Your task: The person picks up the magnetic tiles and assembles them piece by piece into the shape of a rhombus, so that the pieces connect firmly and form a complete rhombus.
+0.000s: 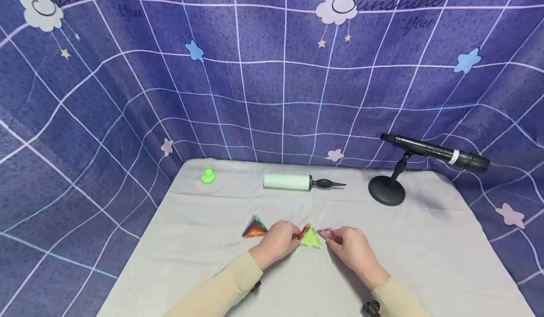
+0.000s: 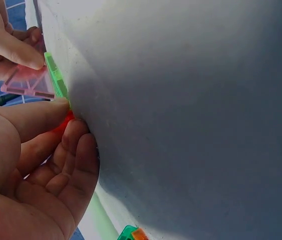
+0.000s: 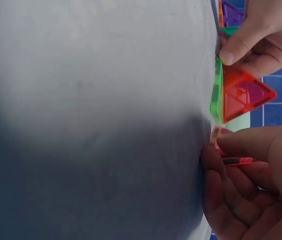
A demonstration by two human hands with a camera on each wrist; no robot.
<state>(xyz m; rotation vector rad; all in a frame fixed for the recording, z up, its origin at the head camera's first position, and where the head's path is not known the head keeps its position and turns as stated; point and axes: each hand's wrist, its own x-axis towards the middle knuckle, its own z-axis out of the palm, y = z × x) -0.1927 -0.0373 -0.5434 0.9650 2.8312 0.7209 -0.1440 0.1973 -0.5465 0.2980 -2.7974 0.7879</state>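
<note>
At the middle of the cloth stand a lime-green triangular magnetic tile and a red triangular magnetic tile, leaning together behind it. My left hand pinches their left corner, the thumb on the green edge and fingers toward the red. Just to the right, my right hand pinches a pink triangular magnetic tile, held tilted beside the green one; a small gap separates them in the head view. Left of my left hand sits a small pyramid of orange, purple and green tiles, partly covered by that hand.
Behind the hands lies a pale green hand pump with a black nozzle. A bright green rubber duck stands at the back left. On the back right, a black microphone rests on a round-based stand. A blue-purple gridded curtain surrounds the table.
</note>
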